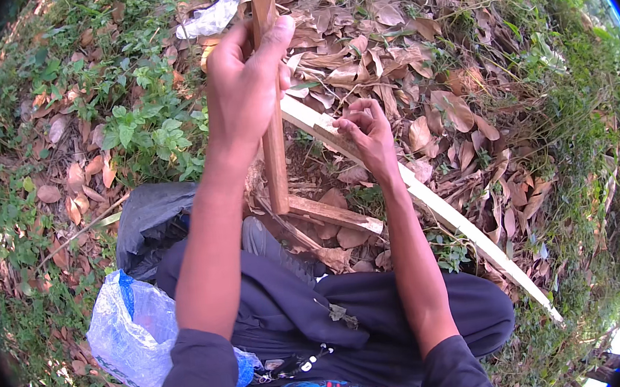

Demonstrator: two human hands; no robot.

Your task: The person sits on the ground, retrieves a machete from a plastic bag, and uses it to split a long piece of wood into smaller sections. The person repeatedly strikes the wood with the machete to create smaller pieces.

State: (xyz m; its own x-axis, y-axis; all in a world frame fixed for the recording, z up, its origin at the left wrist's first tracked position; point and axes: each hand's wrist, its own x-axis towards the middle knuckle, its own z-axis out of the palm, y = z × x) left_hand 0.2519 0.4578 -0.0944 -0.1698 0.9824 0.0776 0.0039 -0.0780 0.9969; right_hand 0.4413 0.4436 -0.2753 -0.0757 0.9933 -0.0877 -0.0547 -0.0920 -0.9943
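Note:
My left hand [246, 87] is closed around a long brown wooden stick [276, 159], which it holds upright in front of me. The stick's top runs out of the picture, and its lower end is near a short piece of wood [338, 213] on the ground. To the right, my right hand [370, 133] has its fingers curled, thumb and forefinger pinched together. Whatever may be between them is too small to make out. Just beneath it lies a long pale wood strip [473, 233], slanting down to the right across the leaves.
Dry brown leaves [452, 110] and green plants [152, 127] cover the ground. By my left side are a clear plastic bag [128, 333] and a dark bag [151, 225]. White crumpled plastic [208, 19] lies at the far side. My folded legs [442, 304] are close in front.

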